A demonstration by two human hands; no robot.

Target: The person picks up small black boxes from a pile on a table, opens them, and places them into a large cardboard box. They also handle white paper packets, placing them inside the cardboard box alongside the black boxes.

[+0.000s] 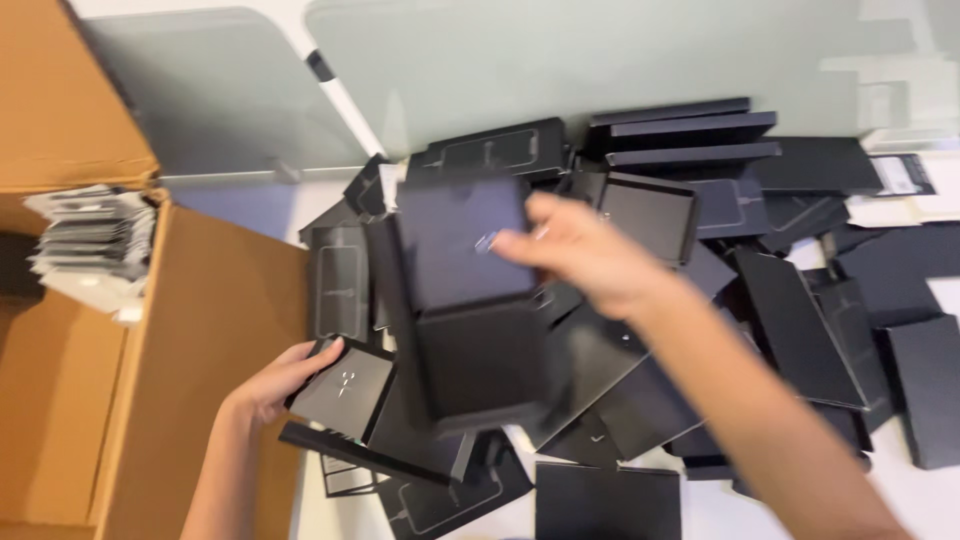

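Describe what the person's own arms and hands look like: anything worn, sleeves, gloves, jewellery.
Both arms enter from the bottom edge, bare as far as the frame shows: no sleeves visible. The left hand wears no glove, ring or wristband that can be made out. The right hand is also ungloved, with a bare wrist; it is motion-blurred, so small jewellery cannot be ruled out.

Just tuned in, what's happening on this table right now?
A person is working over a messy heap of flat black cardboard box pieces on a white table. The right hand, blurred, is at the edge of a large open black box held above the heap. The left hand grips a smaller black tray piece beside an open brown cardboard carton, which holds a stack of pale packets.
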